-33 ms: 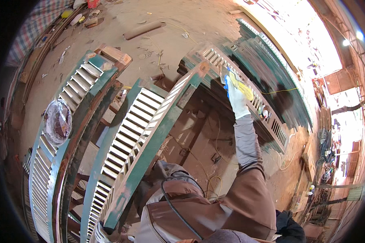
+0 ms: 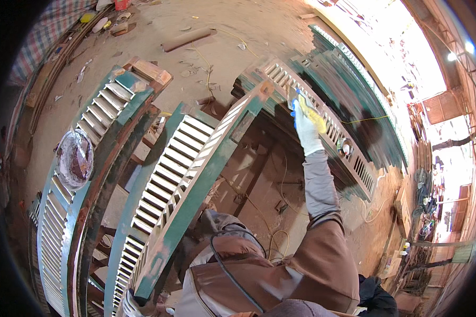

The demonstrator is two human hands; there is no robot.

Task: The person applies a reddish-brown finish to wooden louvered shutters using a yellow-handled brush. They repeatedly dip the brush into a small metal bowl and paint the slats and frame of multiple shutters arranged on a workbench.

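Right hand point(image 2: 307, 124), in a white glove with yellow and blue patches, is stretched out far-right onto a green louvred shutter point(image 2: 322, 124) propped at an angle. Fingers look pressed flat on the slats near its top end; something small may sit under the palm, can't tell what, and can't tell whether the hand is closed on anything

Left hand point(image 2: 135, 305) is barely in view at the near-left bottom edge, gloved, by the foot of the middle shutter frame point(image 2: 195, 190). It seems to touch that frame; grip can't be judged

Layout: three shutters fan out from near to far. The left shutter point(image 2: 90, 174) carries a round dish wrapped in plastic point(image 2: 75, 158) on its slats. Small tin point(image 2: 345, 147) rests on the right shutter, just near of the hand. Yellow cord point(image 2: 280, 232) trails over the dirt floor point(image 2: 143, 68) between the frames

Risks as I read it:
- the arm is fully extended, so pressing on a leaning panel could make it slide or tip
- the tin is close to the forearm; a sweep back could knock it off
- the cord underfoot is a snag hazard
- thin slats could crack under point load
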